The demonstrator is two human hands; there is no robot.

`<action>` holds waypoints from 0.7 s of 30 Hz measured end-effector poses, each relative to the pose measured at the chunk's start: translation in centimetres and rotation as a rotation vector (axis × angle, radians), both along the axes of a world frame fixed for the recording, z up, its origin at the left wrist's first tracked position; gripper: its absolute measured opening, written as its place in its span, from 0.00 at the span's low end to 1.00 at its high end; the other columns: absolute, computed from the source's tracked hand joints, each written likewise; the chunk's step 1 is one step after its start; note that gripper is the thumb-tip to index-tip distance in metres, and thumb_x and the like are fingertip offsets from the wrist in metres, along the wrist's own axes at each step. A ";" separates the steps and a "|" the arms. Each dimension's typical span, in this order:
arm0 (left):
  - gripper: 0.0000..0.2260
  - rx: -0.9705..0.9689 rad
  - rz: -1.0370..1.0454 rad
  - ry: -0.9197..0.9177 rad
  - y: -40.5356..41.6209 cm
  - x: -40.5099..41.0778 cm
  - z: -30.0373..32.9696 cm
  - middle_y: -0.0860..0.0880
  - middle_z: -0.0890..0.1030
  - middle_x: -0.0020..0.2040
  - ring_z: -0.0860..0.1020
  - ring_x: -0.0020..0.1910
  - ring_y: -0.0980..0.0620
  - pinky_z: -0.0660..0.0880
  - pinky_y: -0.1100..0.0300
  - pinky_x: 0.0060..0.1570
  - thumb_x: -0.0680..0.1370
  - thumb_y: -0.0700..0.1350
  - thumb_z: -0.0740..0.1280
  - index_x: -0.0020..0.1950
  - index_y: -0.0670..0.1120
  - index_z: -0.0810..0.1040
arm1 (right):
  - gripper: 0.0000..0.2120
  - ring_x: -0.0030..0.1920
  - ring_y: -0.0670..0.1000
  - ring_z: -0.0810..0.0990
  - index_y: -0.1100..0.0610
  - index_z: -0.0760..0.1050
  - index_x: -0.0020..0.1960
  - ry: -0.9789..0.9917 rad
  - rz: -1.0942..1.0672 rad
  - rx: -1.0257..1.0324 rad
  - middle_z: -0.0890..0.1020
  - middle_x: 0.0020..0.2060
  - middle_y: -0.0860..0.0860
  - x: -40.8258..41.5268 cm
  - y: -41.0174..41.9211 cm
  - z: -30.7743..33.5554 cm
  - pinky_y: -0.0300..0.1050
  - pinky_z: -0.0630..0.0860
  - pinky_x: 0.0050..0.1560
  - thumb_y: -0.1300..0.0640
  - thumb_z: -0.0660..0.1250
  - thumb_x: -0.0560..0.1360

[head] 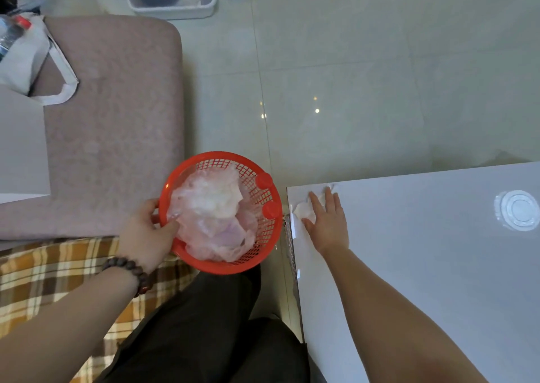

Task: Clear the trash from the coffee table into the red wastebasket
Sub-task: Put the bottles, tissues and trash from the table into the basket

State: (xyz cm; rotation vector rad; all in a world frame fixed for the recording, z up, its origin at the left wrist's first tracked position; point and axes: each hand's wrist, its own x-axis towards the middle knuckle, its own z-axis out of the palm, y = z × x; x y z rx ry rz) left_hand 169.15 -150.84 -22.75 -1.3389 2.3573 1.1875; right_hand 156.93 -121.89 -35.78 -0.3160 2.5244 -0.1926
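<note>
My left hand (147, 230) grips the near-left rim of the red mesh wastebasket (257, 245), holding it just off the white coffee table's (423, 265) left edge. Inside the basket lie a thin plastic bag, crumpled white tissue (213, 207) and two red bottle caps (267, 195). My right hand (328, 222) lies flat on the table's far-left corner, fingers spread, pressing on a crumpled white tissue (304, 211) right at the edge beside the basket. A clear plastic lid (518, 210) rests on the table at the far right.
A pinkish sofa cushion (117, 119) with a white tote bag (32, 58) fills the left. A plaid blanket (58, 265) lies under my left arm. A grey plastic bin (175, 0) stands on the tiled floor at the top. My dark-trousered legs sit between sofa and table.
</note>
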 end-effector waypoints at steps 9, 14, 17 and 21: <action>0.13 0.000 -0.051 0.010 0.8 0.3 0.6 0.54 0.78 0.43 0.80 0.40 0.49 0.80 0.50 0.37 0.74 0.45 0.67 0.59 0.50 0.74 | 0.16 0.59 0.57 0.69 0.59 0.76 0.54 -0.005 -0.232 -0.058 0.75 0.54 0.55 1.1 0.7 0.7 0.47 0.71 0.42 0.70 0.55 0.73; 0.11 -0.003 -0.082 0.061 2.7 0.1 1.5 0.60 0.74 0.38 0.78 0.35 0.56 0.76 0.59 0.29 0.75 0.43 0.66 0.54 0.54 0.71 | 0.11 0.42 0.52 0.75 0.60 0.78 0.50 0.024 -0.514 -0.236 0.80 0.47 0.56 1.6 1.8 4.5 0.43 0.72 0.41 0.67 0.58 0.74; 0.12 0.014 -0.091 0.084 4.2 0.1 2.4 0.56 0.76 0.40 0.78 0.37 0.54 0.78 0.57 0.33 0.75 0.42 0.67 0.57 0.50 0.72 | 0.08 0.43 0.49 0.74 0.59 0.78 0.50 0.238 -0.569 -0.472 0.80 0.47 0.54 1.8 1.3 9.6 0.36 0.68 0.41 0.64 0.61 0.76; 0.14 0.088 -0.123 0.104 6.5 0.5 3.7 0.49 0.81 0.48 0.81 0.43 0.49 0.80 0.55 0.38 0.75 0.44 0.66 0.61 0.48 0.74 | 0.07 0.45 0.45 0.76 0.55 0.77 0.49 0.473 -0.538 -0.772 0.77 0.45 0.46 2.7 -0.8 17.3 0.28 0.67 0.43 0.63 0.63 0.75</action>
